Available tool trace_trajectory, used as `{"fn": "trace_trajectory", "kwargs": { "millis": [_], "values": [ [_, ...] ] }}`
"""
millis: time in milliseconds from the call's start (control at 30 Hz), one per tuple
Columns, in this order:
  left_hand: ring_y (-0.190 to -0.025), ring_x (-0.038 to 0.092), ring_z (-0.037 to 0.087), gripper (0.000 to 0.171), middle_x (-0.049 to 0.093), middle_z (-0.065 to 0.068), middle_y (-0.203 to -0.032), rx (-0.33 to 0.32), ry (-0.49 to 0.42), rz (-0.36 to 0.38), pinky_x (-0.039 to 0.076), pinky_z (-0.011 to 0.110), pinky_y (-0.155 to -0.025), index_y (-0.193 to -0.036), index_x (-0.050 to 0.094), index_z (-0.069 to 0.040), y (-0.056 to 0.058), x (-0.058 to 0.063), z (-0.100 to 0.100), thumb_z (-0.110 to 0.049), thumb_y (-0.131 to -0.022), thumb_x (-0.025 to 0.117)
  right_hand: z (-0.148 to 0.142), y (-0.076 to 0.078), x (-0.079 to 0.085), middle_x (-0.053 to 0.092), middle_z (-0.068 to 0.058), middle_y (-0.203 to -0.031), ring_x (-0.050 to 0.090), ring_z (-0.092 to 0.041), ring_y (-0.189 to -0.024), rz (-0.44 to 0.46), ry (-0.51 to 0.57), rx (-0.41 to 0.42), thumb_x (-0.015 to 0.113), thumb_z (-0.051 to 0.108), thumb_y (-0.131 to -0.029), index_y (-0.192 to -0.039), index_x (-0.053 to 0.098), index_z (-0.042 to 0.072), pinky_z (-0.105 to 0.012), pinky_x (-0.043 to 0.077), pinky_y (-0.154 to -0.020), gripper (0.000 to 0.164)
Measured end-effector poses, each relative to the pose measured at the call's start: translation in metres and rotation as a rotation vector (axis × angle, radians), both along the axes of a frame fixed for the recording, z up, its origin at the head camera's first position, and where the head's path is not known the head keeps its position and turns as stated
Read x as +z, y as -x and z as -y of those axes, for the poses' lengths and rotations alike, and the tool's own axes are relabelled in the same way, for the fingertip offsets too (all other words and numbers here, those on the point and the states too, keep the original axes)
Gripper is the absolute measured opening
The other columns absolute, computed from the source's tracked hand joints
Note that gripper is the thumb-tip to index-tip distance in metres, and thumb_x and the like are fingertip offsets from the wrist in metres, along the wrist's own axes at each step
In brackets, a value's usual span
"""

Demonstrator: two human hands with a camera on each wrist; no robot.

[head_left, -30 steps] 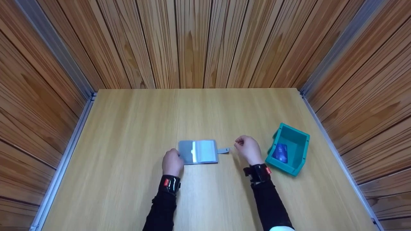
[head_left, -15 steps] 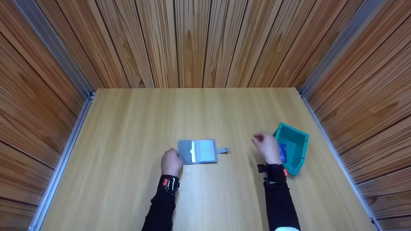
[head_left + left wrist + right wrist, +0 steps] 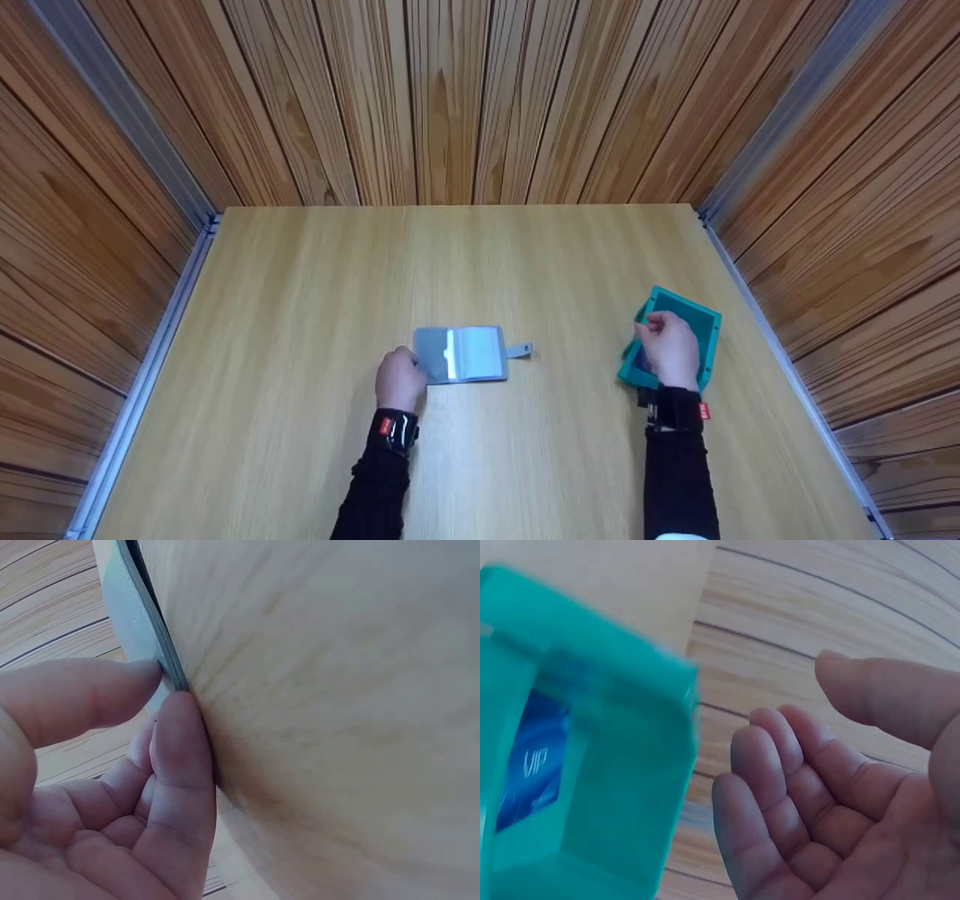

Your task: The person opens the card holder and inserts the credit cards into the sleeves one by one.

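A light blue-grey card holder (image 3: 480, 354) lies opened flat on the table, its snap strap (image 3: 519, 350) pointing right. My left hand (image 3: 400, 380) holds its left edge; in the left wrist view the thumb and forefinger pinch the thin edge of the card holder (image 3: 142, 611). Over the green plastic bin (image 3: 709, 330) hovers my right hand (image 3: 670, 349), with nothing in it. The right wrist view has its fingers (image 3: 761, 765) loosely bent and the thumb apart from them. Inside the bin is a blue card (image 3: 536, 761) with white "VIP" lettering, mostly covered by the hand in the head view.
The bin stands on the right part of the wooden table (image 3: 315, 285). Wood-panelled walls (image 3: 450, 105) enclose the back and both sides, with metal rails (image 3: 150, 360) along the side edges.
My right hand has moved right, from beside the strap to over the green bin. The left hand and the card holder have stayed in place.
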State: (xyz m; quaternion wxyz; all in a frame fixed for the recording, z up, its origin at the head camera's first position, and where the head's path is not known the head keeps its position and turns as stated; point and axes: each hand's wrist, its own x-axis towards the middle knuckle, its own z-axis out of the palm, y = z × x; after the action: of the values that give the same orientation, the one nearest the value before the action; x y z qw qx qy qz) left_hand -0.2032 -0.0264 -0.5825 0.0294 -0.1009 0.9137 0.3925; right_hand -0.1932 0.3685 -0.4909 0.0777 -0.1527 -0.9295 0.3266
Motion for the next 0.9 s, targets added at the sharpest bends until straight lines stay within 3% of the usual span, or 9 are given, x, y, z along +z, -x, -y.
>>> {"fn": "trace_trajectory", "kwargs": {
  "millis": [167,400,600,767,900],
  "values": [
    [-0.066,0.047,0.023,0.012,0.05,0.005,-0.071,0.0,0.014,-0.02,0.039,0.038,-0.06,-0.072,0.057,-0.001,0.001,-0.001,0.0,0.008,-0.079,0.061,-0.01,-0.001,-0.004,0.059,-0.025,-0.114,0.055,-0.04,-0.106,0.032,-0.028,-0.028,0.058,0.018,-0.099,-0.125,0.057,-0.009,-0.051,0.043,-0.091,0.038],
    [-0.07,0.05,0.023,0.005,0.053,0.005,-0.074,0.007,-0.017,0.002,0.043,0.039,-0.064,-0.08,0.061,0.002,0.0,0.001,0.0,0.007,-0.081,0.06,-0.021,0.001,-0.011,0.057,-0.03,-0.117,0.053,-0.044,-0.112,0.105,-0.095,-0.068,0.056,0.017,-0.098,-0.127,0.054,-0.011,-0.055,0.041,-0.095,0.041],
    [-0.068,0.048,0.022,0.007,0.052,0.004,-0.072,0.005,-0.006,-0.027,0.042,0.038,-0.061,-0.076,0.06,0.0,-0.001,-0.001,0.001,0.006,-0.079,0.061,-0.03,0.007,-0.017,0.052,-0.036,-0.123,0.049,-0.05,-0.117,0.206,-0.146,-0.054,0.055,0.019,-0.098,-0.127,0.051,-0.014,-0.058,0.039,-0.099,0.045],
    [-0.067,0.046,0.022,0.009,0.051,0.004,-0.071,-0.009,0.008,-0.059,0.041,0.039,-0.06,-0.073,0.058,-0.001,-0.002,-0.001,0.001,0.007,-0.076,0.06,-0.038,0.011,-0.023,0.055,-0.038,-0.12,0.052,-0.052,-0.114,0.243,-0.185,-0.046,0.056,0.022,-0.094,-0.122,0.055,-0.015,-0.06,0.043,-0.093,0.046],
    [-0.067,0.045,0.022,0.009,0.051,0.006,-0.072,-0.009,0.0,-0.043,0.041,0.04,-0.061,-0.074,0.058,-0.001,-0.001,-0.001,0.0,0.007,-0.077,0.059,-0.043,0.014,-0.027,0.059,-0.037,-0.108,0.057,-0.05,-0.104,0.269,-0.201,-0.032,0.057,0.021,-0.093,-0.105,0.059,-0.014,-0.058,0.046,-0.085,0.037]
  ]
}}
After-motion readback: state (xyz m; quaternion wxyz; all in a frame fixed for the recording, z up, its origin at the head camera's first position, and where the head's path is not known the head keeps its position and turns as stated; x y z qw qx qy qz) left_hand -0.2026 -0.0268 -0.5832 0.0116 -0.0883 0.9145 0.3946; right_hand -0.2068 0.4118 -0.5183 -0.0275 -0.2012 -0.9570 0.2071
